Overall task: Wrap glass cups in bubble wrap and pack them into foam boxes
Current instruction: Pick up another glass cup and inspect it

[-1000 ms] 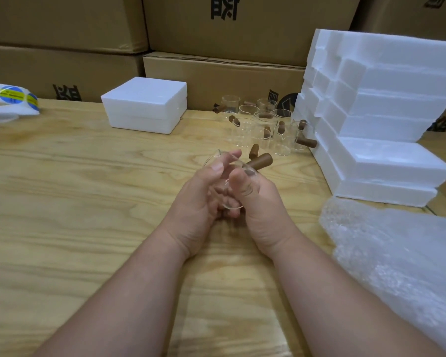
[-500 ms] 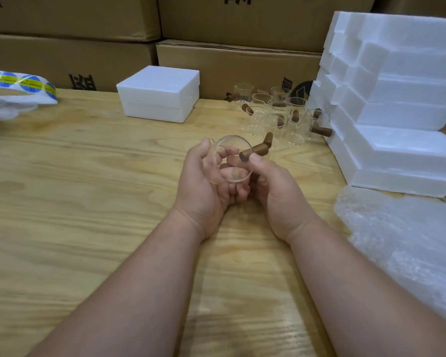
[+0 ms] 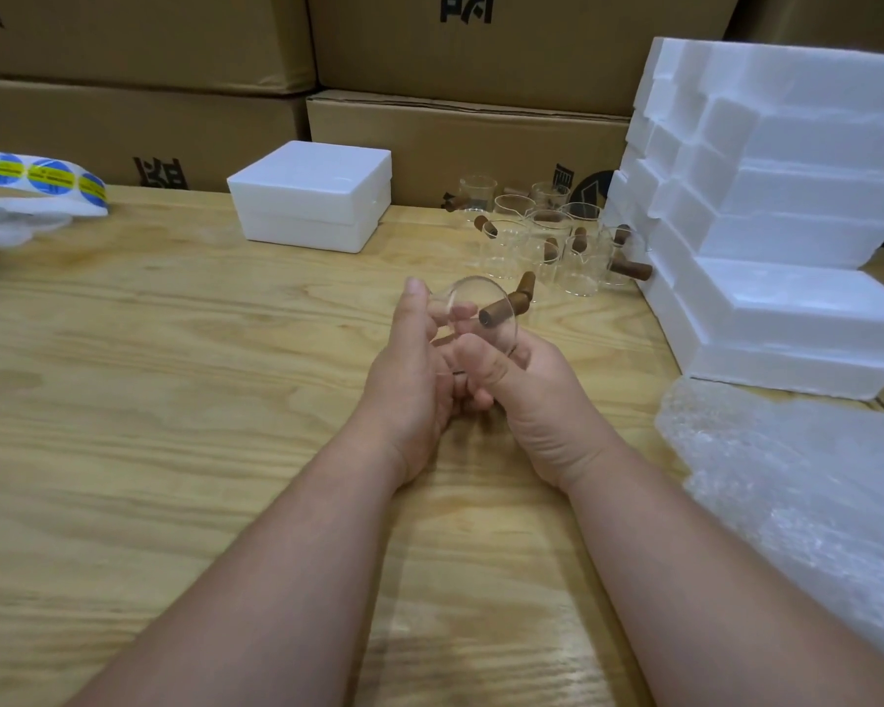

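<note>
Tilted further since a moment ago, the glass cup (image 3: 473,318) sits grasped in my left hand (image 3: 412,380) and right hand (image 3: 524,395) above the plywood table (image 3: 149,400); cardboard cartons (image 3: 460,140) stand beyond them.

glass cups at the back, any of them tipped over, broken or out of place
Nothing stands out. The cluster of glass cups stands upright on the table, with no visible breakage. One more cup is tilted only because both hands, left and right, hold it.
</note>
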Action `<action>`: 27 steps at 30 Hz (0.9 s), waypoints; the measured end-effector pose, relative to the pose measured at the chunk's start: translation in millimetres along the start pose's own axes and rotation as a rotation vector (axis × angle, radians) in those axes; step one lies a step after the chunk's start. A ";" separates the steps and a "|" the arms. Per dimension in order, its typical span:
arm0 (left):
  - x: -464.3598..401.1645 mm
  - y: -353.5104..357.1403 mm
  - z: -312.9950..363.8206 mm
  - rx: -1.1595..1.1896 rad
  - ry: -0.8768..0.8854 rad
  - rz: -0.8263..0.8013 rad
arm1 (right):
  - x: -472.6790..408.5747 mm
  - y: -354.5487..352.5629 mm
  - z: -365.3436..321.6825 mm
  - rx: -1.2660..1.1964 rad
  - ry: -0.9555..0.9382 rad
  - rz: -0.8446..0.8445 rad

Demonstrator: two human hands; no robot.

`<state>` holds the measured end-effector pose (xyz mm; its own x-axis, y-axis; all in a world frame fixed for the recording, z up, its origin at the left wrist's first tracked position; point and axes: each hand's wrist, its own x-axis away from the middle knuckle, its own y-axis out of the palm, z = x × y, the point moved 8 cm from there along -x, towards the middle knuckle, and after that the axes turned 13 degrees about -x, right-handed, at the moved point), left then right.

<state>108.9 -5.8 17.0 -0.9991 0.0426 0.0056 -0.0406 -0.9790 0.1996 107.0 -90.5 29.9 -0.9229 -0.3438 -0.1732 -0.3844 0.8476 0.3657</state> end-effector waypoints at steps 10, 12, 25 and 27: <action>6.2 5.8 11.5 -0.265 0.242 -0.013 | -5.5 -13.4 1.1 -0.176 -0.030 0.182; 7.9 4.3 10.8 -0.302 0.296 0.027 | -5.6 -21.9 6.2 -0.154 0.003 0.253; 19.3 -26.4 25.1 -0.481 0.339 0.432 | -5.1 -31.0 2.3 -0.081 -0.083 0.330; 19.0 -24.4 25.2 -0.555 0.354 0.417 | -5.0 -31.9 2.3 -0.075 -0.097 0.330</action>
<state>91.2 24.0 36.9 -0.8745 -0.3257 -0.3594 0.4317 -0.8605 -0.2706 123.9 -114.9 17.0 -0.9928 -0.0132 -0.1193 -0.0695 0.8736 0.4816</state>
